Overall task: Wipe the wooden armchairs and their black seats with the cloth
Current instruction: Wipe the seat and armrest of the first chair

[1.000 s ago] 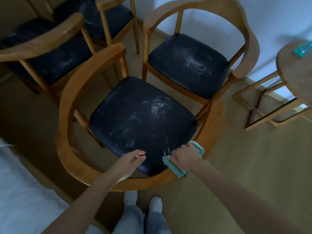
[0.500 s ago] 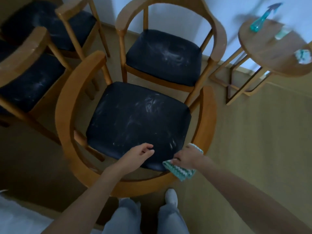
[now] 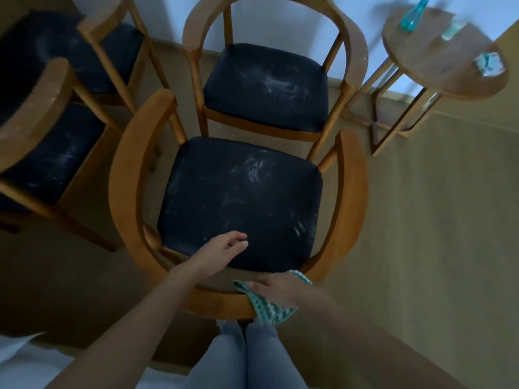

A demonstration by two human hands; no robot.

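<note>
The nearest wooden armchair [image 3: 126, 175] stands right below me, its black seat [image 3: 241, 203] streaked with pale dust. My right hand [image 3: 276, 287] lies flat on a teal and white cloth [image 3: 266, 310], pressing it onto the curved backrest rail closest to me. My left hand [image 3: 222, 252] hovers over the seat's near edge, fingers loosely bent, holding nothing. A second armchair [image 3: 355, 51] with a dusty black seat [image 3: 266, 85] stands just behind. Two more armchairs [image 3: 33, 113] sit at the left.
A round wooden side table [image 3: 438, 66] stands at the upper right, carrying a teal spray bottle [image 3: 411, 15] and a small cloth [image 3: 490, 63]. A pale wall runs behind the chairs. My legs in grey trousers [image 3: 244, 357] are against the chair's back. Something white lies at the lower left.
My right hand has slid the cloth leftward along the back rail, toward its middle. My left hand stays over the seat's near edge. The view has tilted further down over the chair.
</note>
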